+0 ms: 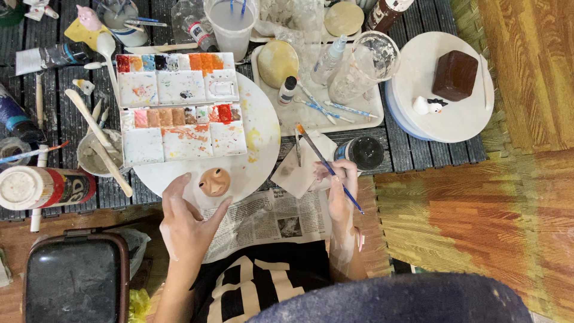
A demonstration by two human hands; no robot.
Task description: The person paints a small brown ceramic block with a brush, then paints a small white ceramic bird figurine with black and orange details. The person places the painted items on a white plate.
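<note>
The left hand [188, 224] is spread open, just below the small clay face [214, 182] lying on the round white board [263, 128]. The right hand [338, 188] is clamped on a blue-handled paintbrush [327, 166] above the newspaper [269, 218].

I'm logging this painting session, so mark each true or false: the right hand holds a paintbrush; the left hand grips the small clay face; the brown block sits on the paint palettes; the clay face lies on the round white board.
1. The right hand holds a paintbrush: true.
2. The left hand grips the small clay face: false, its fingers are spread open just below it, not closed on it.
3. The brown block sits on the paint palettes: false, it sits on a separate round white plate.
4. The clay face lies on the round white board: true.
</note>
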